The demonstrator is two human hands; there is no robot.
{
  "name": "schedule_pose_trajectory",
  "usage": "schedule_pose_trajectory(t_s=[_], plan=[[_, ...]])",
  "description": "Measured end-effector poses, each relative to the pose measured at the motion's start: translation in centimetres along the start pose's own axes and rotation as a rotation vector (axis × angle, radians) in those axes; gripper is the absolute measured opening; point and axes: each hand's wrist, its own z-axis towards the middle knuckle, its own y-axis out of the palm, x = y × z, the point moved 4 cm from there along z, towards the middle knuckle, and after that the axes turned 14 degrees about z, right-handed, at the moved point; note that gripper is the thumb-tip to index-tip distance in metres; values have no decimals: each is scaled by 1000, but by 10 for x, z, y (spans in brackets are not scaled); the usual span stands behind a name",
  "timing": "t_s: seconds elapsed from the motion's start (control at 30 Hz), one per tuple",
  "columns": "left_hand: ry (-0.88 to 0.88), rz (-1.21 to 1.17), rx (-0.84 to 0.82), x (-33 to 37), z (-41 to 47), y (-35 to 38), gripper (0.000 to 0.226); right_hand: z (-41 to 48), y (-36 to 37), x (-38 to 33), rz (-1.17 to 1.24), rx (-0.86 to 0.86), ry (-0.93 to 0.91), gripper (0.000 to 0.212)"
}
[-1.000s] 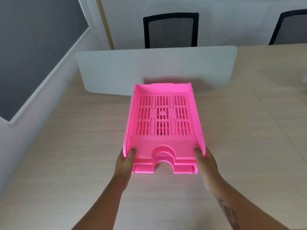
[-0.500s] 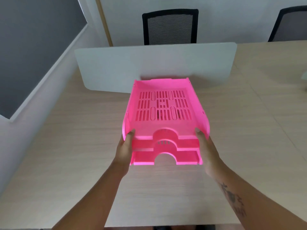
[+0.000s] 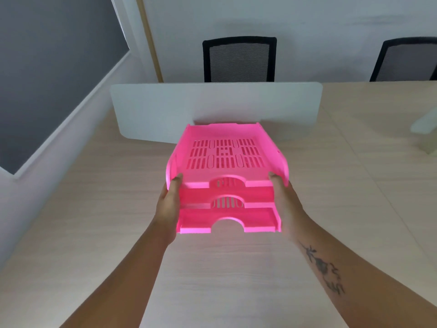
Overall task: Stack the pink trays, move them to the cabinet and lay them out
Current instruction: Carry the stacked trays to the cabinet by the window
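Observation:
A stack of three pink slotted trays (image 3: pixel 227 171) hangs in the air above the wooden desk (image 3: pixel 94 221), front edges toward me. My left hand (image 3: pixel 169 204) grips the stack's left side, thumb hooked over the top tray's rim. My right hand (image 3: pixel 285 204) grips the right side the same way. The fingers under the stack are hidden.
A white divider panel (image 3: pixel 153 110) stands across the desk just behind the trays. Two black mesh chairs (image 3: pixel 238 60) (image 3: pixel 406 60) sit beyond it against the wall. A pale object (image 3: pixel 425 129) lies at the desk's right edge. A dark window is on the left.
Both hands have lifted the stack off the desk and tilted its front up, so three front edges show now. The view has pulled back a little.

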Motion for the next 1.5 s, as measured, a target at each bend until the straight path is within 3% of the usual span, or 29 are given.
schedule_pose_trajectory(t_s=[0.37, 0.63, 0.7, 0.9, 1.13, 1.23, 1.33, 1.4, 1.5], plan=[[70, -88, 232, 33, -93, 55, 72, -40, -50, -61, -15, -195, -38, 64], [141, -158, 699, 1, -267, 29, 54, -116, -19, -34, -91, -581, 104, 62], [118, -169, 847, -15, -329, 13, 46, -154, 3, -17, -135, -709, 141, 60], [109, -220, 1224, -71, -512, -31, 78, -297, 65, 46, -211, -1096, 243, 54], [157, -291, 1484, -146, -718, -41, 71, -497, 99, 124, -250, -1498, 352, 59], [165, -313, 1597, -176, -799, -40, 61, -581, 98, 157, -242, -1627, 367, 49], [160, -339, 1693, -211, -871, -44, 51, -661, 92, 196, -275, -1763, 431, 62], [127, -374, 1755, -235, -913, -52, 52, -705, 90, 224, -291, -1792, 422, 68], [115, -370, 1774, -273, -964, -77, 52, -762, 91, 269, -302, -1795, 383, 59]])
